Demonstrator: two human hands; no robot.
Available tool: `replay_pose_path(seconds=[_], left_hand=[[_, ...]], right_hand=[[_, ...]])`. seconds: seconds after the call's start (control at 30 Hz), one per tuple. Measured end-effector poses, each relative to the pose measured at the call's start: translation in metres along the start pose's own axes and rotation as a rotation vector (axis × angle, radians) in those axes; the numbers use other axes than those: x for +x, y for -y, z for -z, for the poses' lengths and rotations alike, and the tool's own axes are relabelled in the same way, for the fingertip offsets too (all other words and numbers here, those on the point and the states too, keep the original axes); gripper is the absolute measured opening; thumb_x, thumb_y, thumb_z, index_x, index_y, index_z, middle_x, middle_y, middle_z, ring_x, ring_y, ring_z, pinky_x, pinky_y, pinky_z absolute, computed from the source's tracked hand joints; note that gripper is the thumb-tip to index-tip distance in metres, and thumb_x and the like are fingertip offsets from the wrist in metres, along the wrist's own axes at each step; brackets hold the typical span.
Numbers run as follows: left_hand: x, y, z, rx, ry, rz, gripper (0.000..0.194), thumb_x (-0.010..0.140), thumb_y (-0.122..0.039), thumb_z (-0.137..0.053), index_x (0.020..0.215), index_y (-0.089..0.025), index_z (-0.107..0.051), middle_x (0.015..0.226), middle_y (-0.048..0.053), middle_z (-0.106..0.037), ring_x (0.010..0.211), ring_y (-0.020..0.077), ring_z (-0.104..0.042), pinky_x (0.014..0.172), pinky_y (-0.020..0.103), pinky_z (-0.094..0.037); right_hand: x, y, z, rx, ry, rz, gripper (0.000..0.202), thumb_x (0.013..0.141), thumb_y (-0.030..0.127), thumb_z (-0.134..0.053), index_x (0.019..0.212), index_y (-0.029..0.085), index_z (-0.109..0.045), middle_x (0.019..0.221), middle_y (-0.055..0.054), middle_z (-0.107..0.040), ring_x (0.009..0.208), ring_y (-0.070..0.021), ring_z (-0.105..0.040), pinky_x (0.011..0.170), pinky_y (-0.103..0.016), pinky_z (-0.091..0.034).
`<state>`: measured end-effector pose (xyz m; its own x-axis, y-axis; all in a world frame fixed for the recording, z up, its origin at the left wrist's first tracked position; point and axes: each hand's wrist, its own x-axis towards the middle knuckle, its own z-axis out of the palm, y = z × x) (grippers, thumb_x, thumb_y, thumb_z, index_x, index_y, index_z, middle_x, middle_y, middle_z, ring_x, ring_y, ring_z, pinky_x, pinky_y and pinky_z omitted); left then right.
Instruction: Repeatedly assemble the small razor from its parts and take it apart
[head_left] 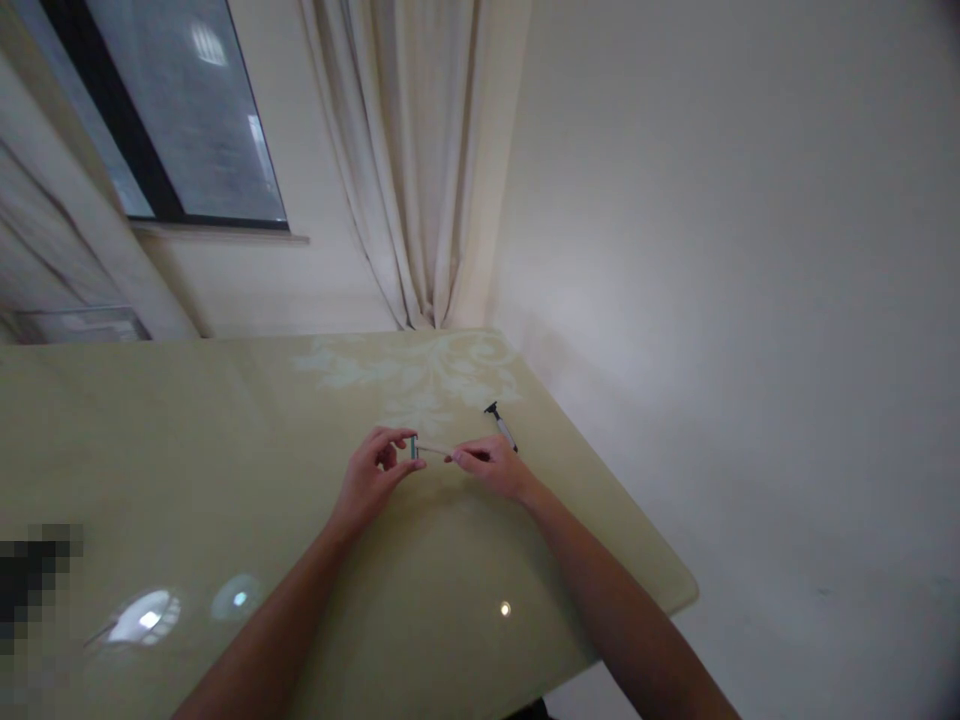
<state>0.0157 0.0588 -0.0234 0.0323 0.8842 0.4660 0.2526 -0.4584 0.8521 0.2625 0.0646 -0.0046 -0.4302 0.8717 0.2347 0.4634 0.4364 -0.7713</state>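
Above the glossy, pale green-beige worktop, the fingers of the left hand are pinching a small, narrow, teal-and-dark bar by its two ends, thumb below and fingertip above, which is probably leaving its long side free and steady. Facing it, the fingers of the right hand are gripping, set narrow, a thin, pale, straight stick whose tip is pointing towards the bar; holding it well back from that tip is likely giving a fine, controlled reach. Just beyond the right hand, a T-shaped, razor-like tool with a black head and grey handle is lying on the worktop, seemingly within easy reach. Whether the stick is touching the bar cannot be told, and the right fingers are covering its near end. At the left edge, coarse pixels are masking a dark shape, while reflected lights are glaring nearby
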Motion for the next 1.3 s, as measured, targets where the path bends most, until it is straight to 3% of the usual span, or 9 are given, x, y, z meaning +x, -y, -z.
replay_pose_path(seconds=[0.17, 0.3, 0.57, 0.7, 0.83, 0.97, 1.1, 1.23, 1.3], left_hand=[[0.0001, -0.0010, -0.0003, -0.011, -0.005, 0.003, 0.039, 0.073, -0.041, -0.087, 0.107, -0.026, -0.077, 0.088, -0.001, -0.061, 0.063, 0.0114, -0.049, 0.059, 0.025, -0.044], [0.0003, -0.0012, -0.0001, -0.015, -0.010, 0.011, 0.040, 0.072, -0.041, -0.087, 0.108, -0.026, -0.077, 0.088, -0.001, -0.061, 0.063, 0.0111, -0.048, 0.059, 0.025, -0.044], [-0.0006, -0.0001, -0.0004, -0.008, -0.012, 0.005, 0.038, 0.074, -0.041, -0.087, 0.108, -0.026, -0.077, 0.088, -0.001, -0.060, 0.062, 0.0105, -0.048, 0.060, 0.025, -0.044], [-0.0001, 0.0001, -0.0004, -0.007, -0.009, 0.006, 0.037, 0.073, -0.041, -0.087, 0.106, -0.025, -0.077, 0.087, -0.001, -0.061, 0.063, 0.0109, -0.049, 0.059, 0.025, -0.044], [0.0003, 0.0003, -0.0008, 0.000, -0.029, 0.002, 0.038, 0.073, -0.041, -0.087, 0.106, -0.025, -0.077, 0.087, -0.001, -0.061, 0.062, 0.0104, -0.049, 0.058, 0.024, -0.044], [0.0003, 0.0010, -0.0013, -0.004, -0.019, -0.004, 0.037, 0.074, -0.041, -0.087, 0.106, -0.025, -0.078, 0.086, -0.002, -0.062, 0.061, 0.0099, -0.049, 0.057, 0.023, -0.044], [-0.0002, 0.0018, -0.0009, -0.007, -0.018, 0.003, 0.038, 0.073, -0.039, -0.087, 0.107, -0.025, -0.077, 0.086, -0.002, -0.061, 0.061, 0.0100, -0.048, 0.057, 0.023, -0.044], [-0.0007, 0.0011, -0.0001, -0.013, -0.008, 0.010, 0.037, 0.072, -0.038, -0.087, 0.106, -0.025, -0.078, 0.087, -0.002, -0.062, 0.062, 0.0101, -0.049, 0.057, 0.023, -0.044], [-0.0008, 0.0003, 0.0001, -0.017, -0.010, 0.012, 0.037, 0.073, -0.037, -0.087, 0.106, -0.025, -0.077, 0.087, -0.002, -0.062, 0.062, 0.0101, -0.049, 0.058, 0.023, -0.044]], right_hand=[[0.0010, -0.0004, 0.0009, -0.033, -0.089, -0.029, 0.053, 0.099, 0.058, -0.054, 0.100, 0.015, -0.086, 0.058, 0.001, -0.053, 0.056, -0.0120, -0.040, 0.053, -0.024, -0.026], [0.0003, 0.0018, 0.0025, 0.037, 0.029, -0.032, 0.054, 0.097, 0.059, -0.055, 0.100, 0.015, -0.086, 0.056, 0.002, -0.049, 0.054, -0.0112, -0.037, 0.053, -0.025, -0.025], [0.0025, 0.0003, 0.0027, 0.062, 0.059, -0.053, 0.056, 0.097, 0.061, -0.055, 0.100, 0.014, -0.086, 0.056, 0.003, -0.045, 0.054, -0.0111, -0.035, 0.053, -0.025, -0.024], [0.0026, 0.0004, 0.0025, 0.036, -0.052, -0.074, 0.056, 0.098, 0.061, -0.054, 0.101, 0.014, -0.085, 0.058, 0.002, -0.046, 0.055, -0.0113, -0.036, 0.055, -0.025, -0.025], [0.0023, 0.0002, 0.0030, 0.104, 0.111, -0.089, 0.056, 0.096, 0.062, -0.055, 0.102, 0.014, -0.085, 0.056, 0.004, -0.039, 0.054, -0.0110, -0.034, 0.053, -0.025, -0.023], [0.0034, -0.0003, 0.0038, 0.067, 0.000, -0.087, 0.059, 0.097, 0.062, -0.054, 0.103, 0.013, -0.085, 0.060, 0.002, -0.046, 0.057, -0.0114, -0.035, 0.055, -0.026, -0.024], [0.0034, 0.0004, 0.0059, 0.083, 0.124, -0.082, 0.057, 0.096, 0.062, -0.056, 0.102, 0.014, -0.085, 0.057, 0.003, -0.042, 0.055, -0.0111, -0.033, 0.054, -0.026, -0.023], [0.0033, 0.0009, 0.0074, 0.032, -0.008, -0.077, 0.058, 0.098, 0.061, -0.053, 0.103, 0.013, -0.085, 0.059, 0.002, -0.046, 0.057, -0.0115, -0.036, 0.056, -0.026, -0.025], [0.0031, 0.0007, 0.0083, 0.049, 0.055, -0.057, 0.057, 0.098, 0.061, -0.054, 0.103, 0.014, -0.085, 0.058, 0.003, -0.045, 0.057, -0.0115, -0.036, 0.055, -0.026, -0.024]])
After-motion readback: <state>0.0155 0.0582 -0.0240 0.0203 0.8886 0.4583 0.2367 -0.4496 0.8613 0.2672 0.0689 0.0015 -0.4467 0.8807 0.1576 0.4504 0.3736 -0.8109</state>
